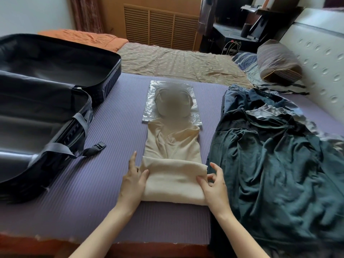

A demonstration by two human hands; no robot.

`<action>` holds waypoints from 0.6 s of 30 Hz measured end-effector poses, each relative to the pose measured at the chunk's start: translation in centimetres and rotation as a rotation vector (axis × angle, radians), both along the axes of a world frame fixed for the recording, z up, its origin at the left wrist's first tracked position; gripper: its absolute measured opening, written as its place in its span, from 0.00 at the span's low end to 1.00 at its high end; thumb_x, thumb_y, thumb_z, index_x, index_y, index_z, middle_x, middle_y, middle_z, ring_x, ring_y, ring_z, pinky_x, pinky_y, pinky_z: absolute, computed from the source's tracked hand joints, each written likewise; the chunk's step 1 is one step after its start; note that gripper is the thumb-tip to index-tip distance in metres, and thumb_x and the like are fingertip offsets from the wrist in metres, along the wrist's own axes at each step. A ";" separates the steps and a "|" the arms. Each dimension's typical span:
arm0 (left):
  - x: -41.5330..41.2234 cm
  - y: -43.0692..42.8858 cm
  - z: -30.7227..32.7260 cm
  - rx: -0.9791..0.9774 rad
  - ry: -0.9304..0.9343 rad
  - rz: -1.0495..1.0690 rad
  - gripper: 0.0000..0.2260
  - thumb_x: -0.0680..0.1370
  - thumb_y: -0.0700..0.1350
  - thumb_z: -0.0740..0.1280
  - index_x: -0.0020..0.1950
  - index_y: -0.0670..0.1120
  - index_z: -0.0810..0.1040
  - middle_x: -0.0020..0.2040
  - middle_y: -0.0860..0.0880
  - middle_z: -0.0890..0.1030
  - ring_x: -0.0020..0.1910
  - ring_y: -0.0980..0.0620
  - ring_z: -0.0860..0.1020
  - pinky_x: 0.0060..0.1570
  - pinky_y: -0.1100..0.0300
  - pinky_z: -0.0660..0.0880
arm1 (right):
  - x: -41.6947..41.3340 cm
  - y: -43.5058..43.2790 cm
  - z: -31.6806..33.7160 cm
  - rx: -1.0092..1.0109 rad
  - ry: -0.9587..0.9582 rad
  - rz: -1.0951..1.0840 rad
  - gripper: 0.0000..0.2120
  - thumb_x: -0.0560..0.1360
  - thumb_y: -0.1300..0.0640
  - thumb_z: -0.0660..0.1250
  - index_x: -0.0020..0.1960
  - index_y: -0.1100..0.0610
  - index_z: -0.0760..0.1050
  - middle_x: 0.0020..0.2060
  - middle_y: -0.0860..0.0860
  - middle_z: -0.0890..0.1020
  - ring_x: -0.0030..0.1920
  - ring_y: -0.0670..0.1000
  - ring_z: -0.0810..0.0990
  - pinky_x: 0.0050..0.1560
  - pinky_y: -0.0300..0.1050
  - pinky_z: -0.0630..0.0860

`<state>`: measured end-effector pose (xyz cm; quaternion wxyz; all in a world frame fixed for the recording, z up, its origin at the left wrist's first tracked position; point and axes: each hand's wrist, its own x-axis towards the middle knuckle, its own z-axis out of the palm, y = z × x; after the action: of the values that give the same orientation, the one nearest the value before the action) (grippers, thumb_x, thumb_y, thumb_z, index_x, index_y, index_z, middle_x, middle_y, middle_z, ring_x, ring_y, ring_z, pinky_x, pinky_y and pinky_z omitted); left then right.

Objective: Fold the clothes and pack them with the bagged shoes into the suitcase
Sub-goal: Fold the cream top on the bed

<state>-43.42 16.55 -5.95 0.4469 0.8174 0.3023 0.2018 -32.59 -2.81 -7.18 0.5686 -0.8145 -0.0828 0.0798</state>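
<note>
On purple mat [115, 112], left hand [132, 178] and right hand [214, 185] gripping folded cream garment [173, 175], bagged shoes [172, 103] blurred

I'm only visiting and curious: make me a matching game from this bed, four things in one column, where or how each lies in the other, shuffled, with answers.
Things
1 suitcase
2 cream garment
3 bagged shoes
4 dark green clothes

Place or state
A loose unfolded heap on the right
B lying open on the left
C near end folded over, gripped by left hand and right hand
D in the middle, at the cream garment's far end

Pairs: 1-B, 2-C, 3-D, 4-A
</note>
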 end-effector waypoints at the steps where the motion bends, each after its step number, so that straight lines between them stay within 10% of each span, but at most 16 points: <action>1: 0.2 0.1 0.0 -0.007 -0.003 0.009 0.31 0.78 0.41 0.65 0.77 0.45 0.52 0.45 0.48 0.75 0.51 0.39 0.78 0.47 0.54 0.69 | 0.0 0.2 -0.1 0.003 -0.009 -0.022 0.26 0.75 0.59 0.69 0.70 0.53 0.64 0.42 0.55 0.79 0.43 0.51 0.80 0.45 0.37 0.72; 8: 0.2 1.6 -0.4 0.123 0.064 0.044 0.32 0.76 0.51 0.68 0.76 0.47 0.57 0.59 0.45 0.76 0.52 0.45 0.78 0.49 0.50 0.74 | -0.6 0.7 1.2 -0.250 -0.279 -0.014 0.27 0.75 0.54 0.69 0.71 0.54 0.64 0.58 0.51 0.74 0.53 0.48 0.76 0.55 0.43 0.74; 12: -2.1 1.8 -1.4 0.329 -0.153 -0.145 0.27 0.75 0.58 0.65 0.71 0.52 0.67 0.63 0.52 0.72 0.62 0.55 0.70 0.61 0.58 0.69 | -1.1 -0.7 1.2 -0.333 -0.513 0.226 0.33 0.71 0.37 0.63 0.72 0.50 0.65 0.68 0.43 0.66 0.70 0.41 0.61 0.69 0.39 0.58; 18: -4.2 2.6 -3.1 0.331 0.008 -0.493 0.33 0.65 0.69 0.65 0.68 0.64 0.65 0.70 0.68 0.59 0.69 0.68 0.59 0.68 0.65 0.59 | -1.1 -3.2 0.0 -0.555 -0.436 0.546 0.48 0.63 0.29 0.64 0.77 0.43 0.49 0.75 0.36 0.46 0.73 0.37 0.44 0.74 0.39 0.41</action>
<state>-47.65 19.15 -9.09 0.3419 0.9287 0.0592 0.1307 -33.65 -6.01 -7.22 0.2560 -0.8824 -0.3880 0.0726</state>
